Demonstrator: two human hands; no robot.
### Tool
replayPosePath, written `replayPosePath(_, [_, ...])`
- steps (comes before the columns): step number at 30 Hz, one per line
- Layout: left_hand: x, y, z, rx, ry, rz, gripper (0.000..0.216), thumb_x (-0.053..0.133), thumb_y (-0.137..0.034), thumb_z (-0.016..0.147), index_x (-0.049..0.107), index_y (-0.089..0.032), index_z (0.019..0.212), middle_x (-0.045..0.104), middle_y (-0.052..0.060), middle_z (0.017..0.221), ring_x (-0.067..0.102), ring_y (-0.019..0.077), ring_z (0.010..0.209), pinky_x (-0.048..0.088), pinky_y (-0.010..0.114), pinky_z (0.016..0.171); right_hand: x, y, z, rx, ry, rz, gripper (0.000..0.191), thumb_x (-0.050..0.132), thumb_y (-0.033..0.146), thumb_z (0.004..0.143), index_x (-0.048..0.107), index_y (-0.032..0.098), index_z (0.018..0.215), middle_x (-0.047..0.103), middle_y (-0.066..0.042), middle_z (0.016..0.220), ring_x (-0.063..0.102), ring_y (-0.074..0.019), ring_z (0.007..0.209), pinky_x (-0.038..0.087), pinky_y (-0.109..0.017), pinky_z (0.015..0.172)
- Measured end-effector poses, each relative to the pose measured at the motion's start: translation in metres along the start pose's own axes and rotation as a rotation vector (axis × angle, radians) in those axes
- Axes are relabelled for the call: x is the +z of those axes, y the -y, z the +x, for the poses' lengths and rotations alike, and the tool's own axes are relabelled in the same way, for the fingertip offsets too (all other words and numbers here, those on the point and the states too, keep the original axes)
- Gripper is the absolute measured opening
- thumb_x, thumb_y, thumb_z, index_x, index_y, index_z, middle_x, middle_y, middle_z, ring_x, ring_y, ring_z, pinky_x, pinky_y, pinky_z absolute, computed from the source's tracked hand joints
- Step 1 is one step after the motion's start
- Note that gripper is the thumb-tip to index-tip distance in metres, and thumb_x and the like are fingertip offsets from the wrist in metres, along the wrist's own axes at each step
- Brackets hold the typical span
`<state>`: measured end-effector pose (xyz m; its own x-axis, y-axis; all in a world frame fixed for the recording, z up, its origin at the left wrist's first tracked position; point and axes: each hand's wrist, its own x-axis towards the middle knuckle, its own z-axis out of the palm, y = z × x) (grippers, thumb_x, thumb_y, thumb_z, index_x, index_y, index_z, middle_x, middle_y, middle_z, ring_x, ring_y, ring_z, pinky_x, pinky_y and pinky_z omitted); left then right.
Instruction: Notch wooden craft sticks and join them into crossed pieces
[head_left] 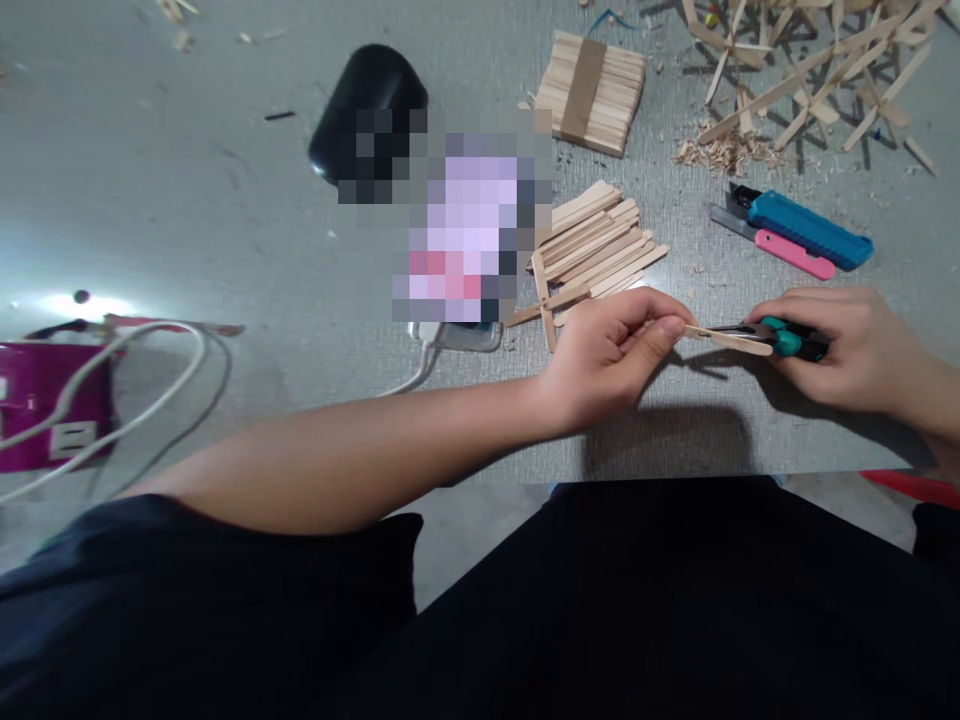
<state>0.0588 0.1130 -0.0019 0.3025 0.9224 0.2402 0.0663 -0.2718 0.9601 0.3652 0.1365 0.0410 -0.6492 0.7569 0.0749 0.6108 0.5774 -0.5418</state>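
Observation:
Between its thumb and forefinger, my left hand [611, 350] pinches one end of a wooden craft stick [739, 344]. My right hand [862, 345] is wrapped round the black and green handles of a pair of pliers [787, 338]. The jaws of the pliers point left and meet the stick just beyond my left fingertips; whether they are closed on it I cannot tell. Beyond my left hand lies a loose pile of craft sticks [600, 235], with a few crossed sticks [545, 300] at its near left side.
A blue box cutter [810, 228] and a pink knife [795, 253] lie beyond my right hand. Further back are a banded stick bundle [589, 90], wood shavings [727, 150] and stick structures [810, 90]. A blurred phone [465, 230] with a white cable and a black object [371, 110] are leftward.

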Motion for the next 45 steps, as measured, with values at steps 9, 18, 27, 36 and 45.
replayPosePath(9, [-0.0021, 0.0012, -0.0042, 0.002, 0.035, 0.027, 0.028, 0.066, -0.04, 0.117, 0.081, -0.019, 0.104, 0.067, 0.0, 0.072, 0.055, 0.0126, 0.062, 0.046, 0.025, 0.057, -0.0025, 0.0062, -0.0016, 0.043, 0.049, -0.055, 0.015, 0.068, 0.021, 0.091, 0.075, 0.03, 0.101, 0.081, -0.002, 0.086, 0.074, -0.0258, 0.072, 0.052, -0.041, 0.065])
replayPosePath(18, [-0.0012, 0.0012, -0.0004, -0.022, 0.077, -0.098, 0.025, 0.066, -0.038, 0.115, 0.074, -0.02, 0.1, 0.07, 0.001, 0.08, 0.059, 0.0133, 0.069, 0.05, 0.029, 0.064, -0.0027, 0.0046, -0.0001, 0.094, 0.086, -0.06, 0.013, 0.069, 0.023, 0.088, 0.074, 0.03, 0.097, 0.08, -0.002, 0.084, 0.071, -0.0244, 0.069, 0.051, -0.041, 0.065])
replayPosePath(27, [0.002, 0.002, -0.0025, -0.08, 0.046, -0.175, 0.03, 0.07, -0.046, 0.116, 0.074, -0.021, 0.099, 0.065, 0.0, 0.075, 0.057, 0.0139, 0.067, 0.047, 0.03, 0.063, 0.0018, 0.0041, -0.0032, 0.117, 0.06, -0.065, 0.011, 0.069, 0.025, 0.089, 0.075, 0.03, 0.096, 0.079, -0.004, 0.085, 0.071, -0.0274, 0.073, 0.049, -0.043, 0.068])
replayPosePath(36, [0.0037, 0.0058, -0.0032, -0.165, 0.138, -0.428, 0.025, 0.071, -0.039, 0.117, 0.071, -0.02, 0.101, 0.056, -0.005, 0.065, 0.05, 0.01, 0.056, 0.043, 0.024, 0.055, 0.0029, 0.0036, -0.0029, 0.061, 0.05, -0.054, 0.014, 0.067, 0.022, 0.089, 0.074, 0.029, 0.098, 0.079, -0.003, 0.084, 0.07, -0.0255, 0.071, 0.048, -0.041, 0.065])
replayPosePath(45, [0.0044, 0.0043, 0.0026, -0.193, 0.296, -0.624, 0.042, 0.077, -0.058, 0.115, 0.065, -0.021, 0.098, 0.055, -0.006, 0.064, 0.045, 0.0089, 0.055, 0.034, 0.025, 0.054, 0.0036, 0.0034, -0.0005, -0.005, 0.029, 0.026, 0.016, 0.067, 0.02, 0.089, 0.073, 0.031, 0.099, 0.08, -0.002, 0.085, 0.071, -0.0242, 0.07, 0.048, -0.04, 0.064])
